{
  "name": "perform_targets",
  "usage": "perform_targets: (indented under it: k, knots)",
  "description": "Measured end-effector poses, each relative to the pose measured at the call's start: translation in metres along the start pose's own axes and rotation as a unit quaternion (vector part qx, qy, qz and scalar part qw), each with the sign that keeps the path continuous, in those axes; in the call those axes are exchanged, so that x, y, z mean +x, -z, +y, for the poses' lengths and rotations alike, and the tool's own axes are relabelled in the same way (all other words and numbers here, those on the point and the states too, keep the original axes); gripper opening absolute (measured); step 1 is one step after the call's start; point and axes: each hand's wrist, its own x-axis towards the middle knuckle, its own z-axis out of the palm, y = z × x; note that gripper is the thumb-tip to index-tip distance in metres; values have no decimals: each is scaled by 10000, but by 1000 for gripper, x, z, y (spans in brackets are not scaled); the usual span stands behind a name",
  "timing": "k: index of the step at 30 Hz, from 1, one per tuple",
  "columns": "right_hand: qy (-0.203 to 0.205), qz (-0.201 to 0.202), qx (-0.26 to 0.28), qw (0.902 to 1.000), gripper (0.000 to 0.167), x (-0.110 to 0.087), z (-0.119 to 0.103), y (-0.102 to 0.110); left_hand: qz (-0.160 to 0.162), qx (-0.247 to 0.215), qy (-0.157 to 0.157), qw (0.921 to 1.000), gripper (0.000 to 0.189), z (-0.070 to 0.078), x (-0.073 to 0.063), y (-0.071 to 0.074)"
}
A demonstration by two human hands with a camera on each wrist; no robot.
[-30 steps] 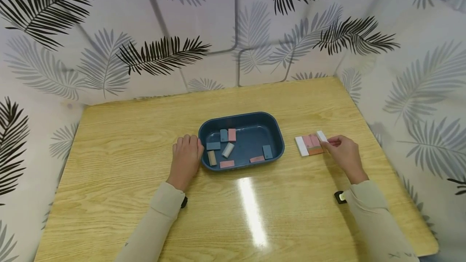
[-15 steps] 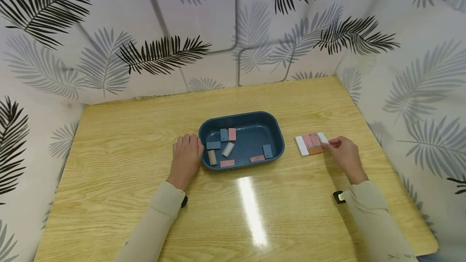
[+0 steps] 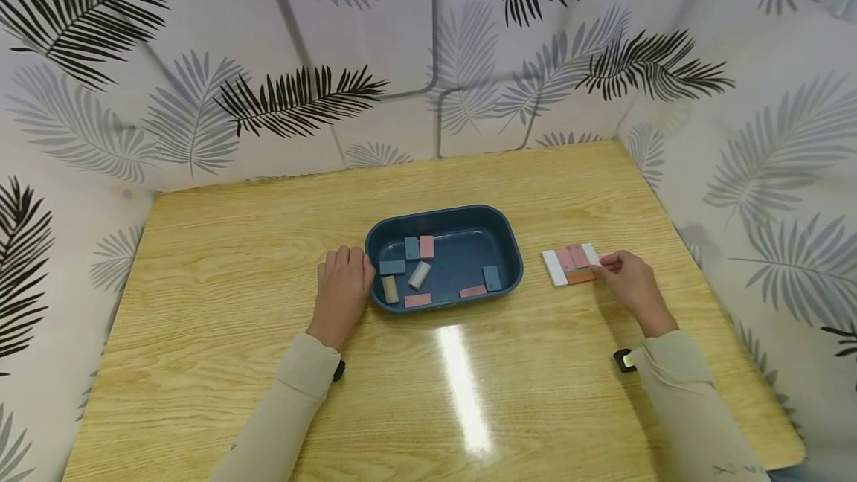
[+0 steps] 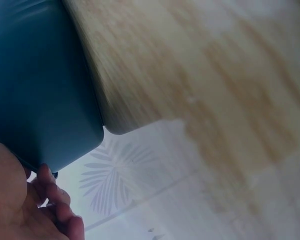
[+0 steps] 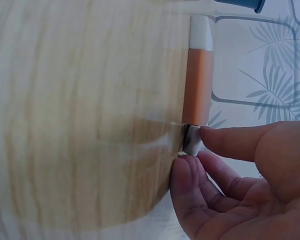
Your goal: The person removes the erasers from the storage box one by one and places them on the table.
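My right hand (image 3: 632,281) pinches the near end of a white block (image 3: 591,253) between thumb and fingers. This block forms the right end of a flat patch on the table: two pink blocks (image 3: 571,256) above an orange block (image 3: 579,276), with another white block (image 3: 554,268) at the left. From the right wrist view, the orange block (image 5: 197,87) lies edge-on beside the pinched white block (image 5: 192,142). At the left end of a dark blue tub (image 3: 462,262), my left hand (image 3: 343,292) grips the rim, its fingers (image 4: 52,192) curled at the tub's edge.
Several loose blocks lie inside the tub, among them a blue block (image 3: 492,279), a pink block (image 3: 418,301) and a tan block (image 3: 390,290). Beneath everything is a wooden table (image 3: 254,244), with a leaf-patterned cloth (image 3: 402,125) behind it and at both sides.
The right-end white block, slanted a second ago, has turned into line against the pink and orange blocks. My right fingers have shifted slightly on it. The left hand and tub stay put.
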Motion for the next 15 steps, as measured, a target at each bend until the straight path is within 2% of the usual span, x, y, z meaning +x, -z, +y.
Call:
perform_targets:
  k: [5, 9, 15]
  knots:
    - [34, 46, -13, 10000, 36, -1, -2, 5, -43, 1, 44, 10000, 29, -1, 0, 0]
    - [209, 434, 109, 9988, 36, 0, -7, 7, -56, -29, 56, 10000, 29, -1, 0, 0]
    - [982, 882, 260, 9909, 30, 2, -34, 4, -102, -112, 70, 9999, 28, -1, 0, 0]
